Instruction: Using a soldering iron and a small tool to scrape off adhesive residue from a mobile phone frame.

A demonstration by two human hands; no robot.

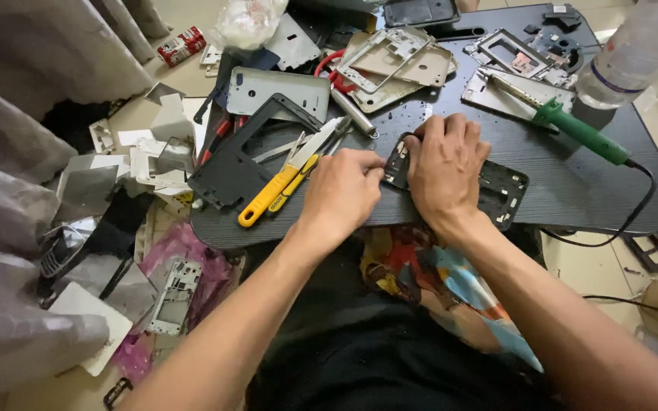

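Both the left hand (pixel 342 190) and right hand (pixel 445 169) press on a black phone frame (pixel 500 190) lying on the dark table (pixel 573 183).

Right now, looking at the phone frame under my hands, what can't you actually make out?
- Head view: the middle of the phone frame is covered by the right hand.
- Left hand fingertips meet the frame's left end; whether they pinch a small part is hidden.
- The bottle is cut off by the top and right edges.
- The green soldering iron cord runs off the table edge.

bare dark table (pixel 573 190) right of the hands, yellow-handled tools (pixel 283 186) and black frame (pixel 230 164) crowding the left
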